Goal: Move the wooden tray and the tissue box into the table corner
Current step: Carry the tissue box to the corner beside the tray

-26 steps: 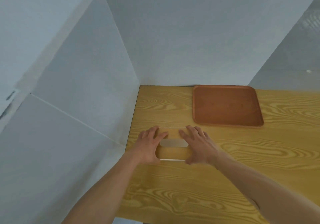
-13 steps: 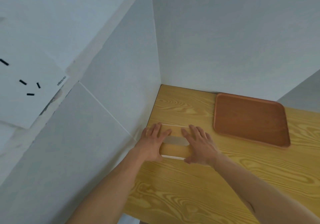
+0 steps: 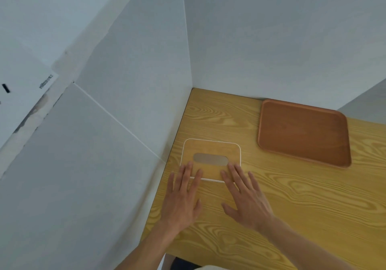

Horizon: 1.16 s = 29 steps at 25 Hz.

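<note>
The tissue box (image 3: pixel 211 149) has a wood-grain top, a white rim and a grey oval slot, and it sits near the table's left edge by the left wall. My left hand (image 3: pixel 182 198) and my right hand (image 3: pixel 245 196) lie flat and spread just in front of the box, with fingertips over its near edge. Neither hand grips anything. The reddish-brown wooden tray (image 3: pixel 302 133) lies flat against the back wall, to the right of the box and apart from it.
The light wood-grain table (image 3: pixel 292 203) is bounded by white walls on the left and back, meeting at the corner (image 3: pixel 192 88). Bare tabletop lies between the box and that corner. The table's near edge shows at the bottom.
Both hands have let go of the box's sides and drawn back toward me, now flat with fingers spread. The box's top is uncovered. The camera view has shifted.
</note>
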Available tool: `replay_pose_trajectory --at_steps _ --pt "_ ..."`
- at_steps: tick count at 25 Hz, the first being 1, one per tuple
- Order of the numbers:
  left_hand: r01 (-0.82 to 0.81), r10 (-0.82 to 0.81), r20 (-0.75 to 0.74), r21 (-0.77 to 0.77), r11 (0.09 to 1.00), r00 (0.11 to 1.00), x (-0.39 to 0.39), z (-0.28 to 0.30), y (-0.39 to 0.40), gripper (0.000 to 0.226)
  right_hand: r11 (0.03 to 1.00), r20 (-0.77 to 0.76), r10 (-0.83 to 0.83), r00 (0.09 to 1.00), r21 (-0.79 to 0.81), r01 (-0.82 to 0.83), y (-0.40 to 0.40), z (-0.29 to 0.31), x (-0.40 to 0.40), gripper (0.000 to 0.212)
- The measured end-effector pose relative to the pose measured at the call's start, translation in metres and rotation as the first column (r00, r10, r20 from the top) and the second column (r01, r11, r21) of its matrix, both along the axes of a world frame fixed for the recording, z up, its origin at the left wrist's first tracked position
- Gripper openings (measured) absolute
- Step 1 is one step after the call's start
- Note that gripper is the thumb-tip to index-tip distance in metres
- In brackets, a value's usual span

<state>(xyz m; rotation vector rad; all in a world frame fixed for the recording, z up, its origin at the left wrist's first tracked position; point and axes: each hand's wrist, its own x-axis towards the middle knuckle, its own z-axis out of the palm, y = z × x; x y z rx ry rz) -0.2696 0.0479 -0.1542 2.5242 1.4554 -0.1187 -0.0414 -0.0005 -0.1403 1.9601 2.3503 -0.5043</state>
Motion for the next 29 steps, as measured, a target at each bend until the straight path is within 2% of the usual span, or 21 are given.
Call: replay_pose_trajectory --at_steps 5,14,20,29 --pt "-0.056 0.055 -0.012 -0.027 0.998 0.998 0.005 0.002 0.015 0.094 0.999 0.011 -0.001 1.000 -0.050 0.002 0.016 0.002 0.000 0.091" --pt "-0.082 0.082 -0.097 0.004 0.997 0.992 0.035 0.026 0.099 0.072 0.992 0.025 -0.065 0.998 -0.107 0.068 0.093 0.007 0.003 0.092" --pt "-0.084 0.058 -0.215 -0.115 0.990 0.975 0.058 0.046 0.171 0.067 0.975 0.003 -0.100 0.995 -0.201 0.098 0.152 0.016 0.011 0.089" --pt "-0.108 0.023 -0.294 -0.279 0.954 0.956 0.075 0.064 0.235 0.079 0.950 0.048 -0.122 0.991 -0.284 0.131 0.210 0.030 0.022 0.089"
